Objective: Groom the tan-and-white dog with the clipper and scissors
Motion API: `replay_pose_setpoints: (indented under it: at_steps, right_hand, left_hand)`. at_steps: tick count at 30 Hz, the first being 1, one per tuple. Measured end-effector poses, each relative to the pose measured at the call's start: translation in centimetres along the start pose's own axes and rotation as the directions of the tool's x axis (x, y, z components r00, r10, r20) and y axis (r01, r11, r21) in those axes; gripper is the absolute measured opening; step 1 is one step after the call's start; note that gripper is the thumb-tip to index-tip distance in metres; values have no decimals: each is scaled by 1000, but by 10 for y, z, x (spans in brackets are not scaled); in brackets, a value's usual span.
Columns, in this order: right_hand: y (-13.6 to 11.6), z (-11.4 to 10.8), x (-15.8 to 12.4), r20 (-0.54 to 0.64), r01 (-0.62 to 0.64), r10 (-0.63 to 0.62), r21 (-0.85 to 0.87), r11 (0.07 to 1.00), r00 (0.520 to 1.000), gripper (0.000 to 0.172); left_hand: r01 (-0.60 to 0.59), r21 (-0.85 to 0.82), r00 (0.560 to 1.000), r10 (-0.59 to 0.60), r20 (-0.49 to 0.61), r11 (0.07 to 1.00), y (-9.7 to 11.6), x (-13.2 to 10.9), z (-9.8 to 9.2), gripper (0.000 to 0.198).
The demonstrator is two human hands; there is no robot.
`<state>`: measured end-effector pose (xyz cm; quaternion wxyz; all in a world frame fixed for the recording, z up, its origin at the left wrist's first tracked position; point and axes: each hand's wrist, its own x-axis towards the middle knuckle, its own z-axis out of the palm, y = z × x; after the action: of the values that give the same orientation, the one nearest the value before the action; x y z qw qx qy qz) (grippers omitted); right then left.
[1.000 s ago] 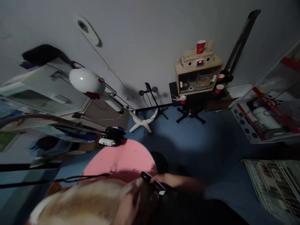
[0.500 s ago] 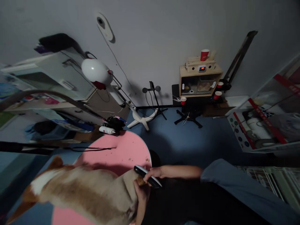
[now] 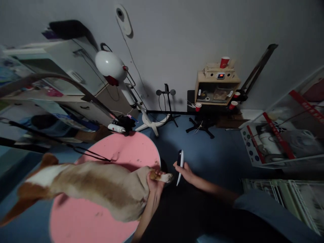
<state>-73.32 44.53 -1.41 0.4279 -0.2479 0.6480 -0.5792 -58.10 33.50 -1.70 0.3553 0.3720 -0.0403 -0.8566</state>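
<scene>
One round pink table point(image 3: 81, 224) fills the lower left, and a tan-and-white dog point(image 3: 93, 189) stretches across it, its head toward the left and its rump close to the person. A black looped strap point(image 3: 92, 154) hangs in over the table beside the dog's back. From a blue-grey sleeve point(image 3: 265, 209) on the right, the right forearm point(image 3: 216, 190) slants inward and up, well apart from the animal. The left forearm point(image 3: 145, 217) climbs steeply from the bottom edge along the dog's rump. A hind leg point(image 3: 153, 174) extends rightward, and the left hand point(image 3: 155, 186) wraps it from the near side, fingers curled around it. The right hand point(image 3: 186, 172) points leftward, thumb and fingers pinching the clipper point(image 3: 180, 166); how each finger lies behind it I cannot tell. That slim black-and-white tool stands nearly upright, just to the right of the white paw point(image 3: 166, 178), with a small gap between them.
</scene>
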Motion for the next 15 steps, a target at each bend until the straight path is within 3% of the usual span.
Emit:
replay_pose_setpoints:
  at_steps: [3,6,10,15]
  right_hand:
    - [2,-8,-10,-6,295,-295,30,955,955,63]
    - [-2,-2,-26,67,458,-455,-38,888,888,58]
    - [-21,4,-53,144,449,-425,-259,855,894,39]
    - [-47,5,-82,241,426,-359,-351,834,901,32]
  left_hand:
    - [20,-262,996,-42,-78,965,3,-10,18,31]
    - [63,-313,994,-88,-66,948,5,-13,27,25]
    - [85,-315,995,-95,-18,945,8,-15,29,23]
    - [138,-361,988,-154,-16,922,13,-29,33,19]
